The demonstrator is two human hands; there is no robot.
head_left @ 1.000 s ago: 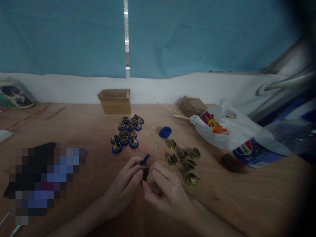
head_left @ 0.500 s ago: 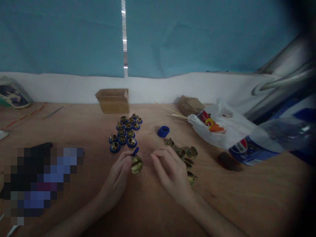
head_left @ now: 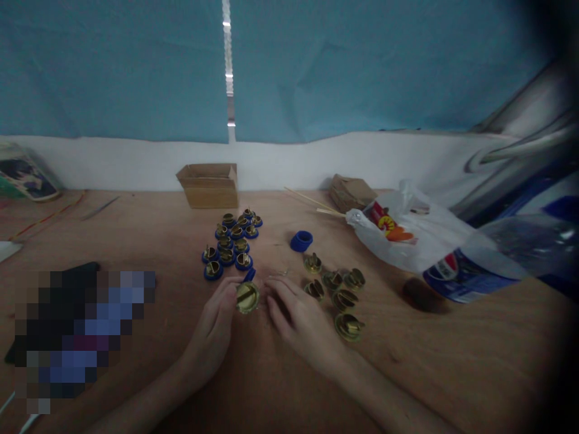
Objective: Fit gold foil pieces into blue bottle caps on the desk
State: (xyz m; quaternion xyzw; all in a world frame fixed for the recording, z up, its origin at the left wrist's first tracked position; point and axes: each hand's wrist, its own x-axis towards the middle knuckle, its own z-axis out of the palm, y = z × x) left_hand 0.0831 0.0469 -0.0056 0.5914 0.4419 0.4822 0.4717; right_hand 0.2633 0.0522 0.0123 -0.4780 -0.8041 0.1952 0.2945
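Note:
My left hand point(head_left: 219, 310) is closed on a round brass fitting point(head_left: 247, 298) with a raised bar across its face; a blue ring point(head_left: 249, 275) shows at its upper edge, between the fingers. Just right of it, my right hand point(head_left: 294, 304) rests low over the table, thumb and fingers apart, with nothing visible in them. Several bare brass fittings point(head_left: 345, 299) lie to the right of that hand. Beyond the left hand stands a group of similar brass fittings in blue rings point(head_left: 226, 257). A small stack of blue rings point(head_left: 301, 241) sits farther back.
A cardboard box point(head_left: 210, 191) stands at the back by the wall. At the right are a brown paper packet point(head_left: 350, 191), a white plastic bag point(head_left: 402, 232) and a tilted Pepsi bottle point(head_left: 470, 274). A blurred-out dark object point(head_left: 58, 307) lies at the left.
My right hand has moved left, nearer the held fitting, and its pinch has loosened. More of the bare brass fittings show now. My left hand keeps its hold.

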